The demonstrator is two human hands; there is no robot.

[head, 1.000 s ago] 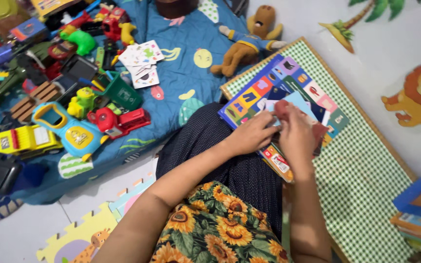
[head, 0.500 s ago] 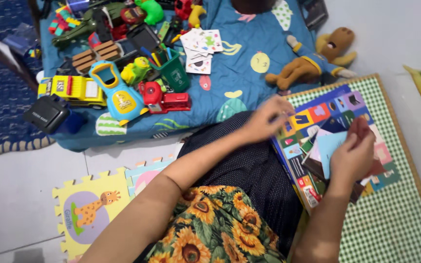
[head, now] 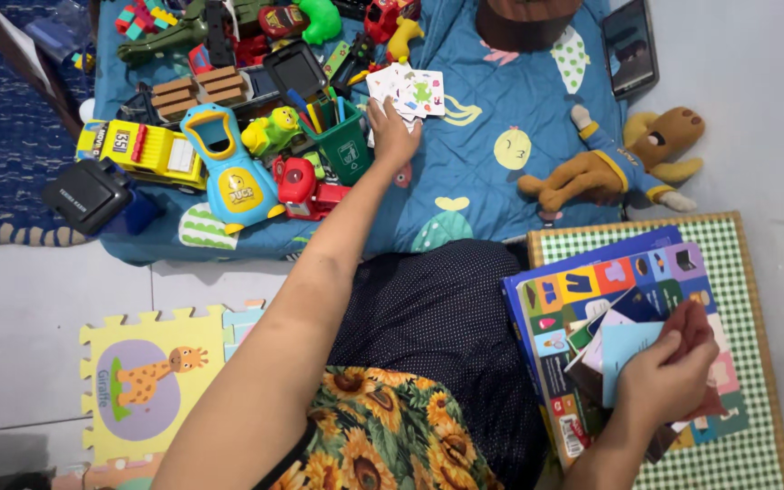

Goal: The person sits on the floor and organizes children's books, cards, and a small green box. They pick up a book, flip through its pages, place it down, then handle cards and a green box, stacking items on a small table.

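left hand [head: 392, 136] closing on loose picture cards [head: 407, 91] on blanket (grip unclear) | right hand [head: 666, 381] clamps card stack [head: 612, 349] over board book [head: 583, 290] | gathering half done

Left hand [head: 393, 136] has left the colourful picture board [head: 592, 281]: a second ago it was pressed with the right hand on the fan of cards there, half a second ago it was lifting off toward 11 o'clock, now the arm is stretched full out and the fingers rest on the pile of white picture cards [head: 407, 91] on the blue quilt [head: 483, 181]. Right hand [head: 662, 381] now grips the fan of cards [head: 614, 349] alone, slid toward 5 o'clock, over the board's lower edge. Camera view swung too: toy heap shifted toward 12 o'clock, a giraffe foam tile [head: 151, 381] came into view at 8 o'clock.
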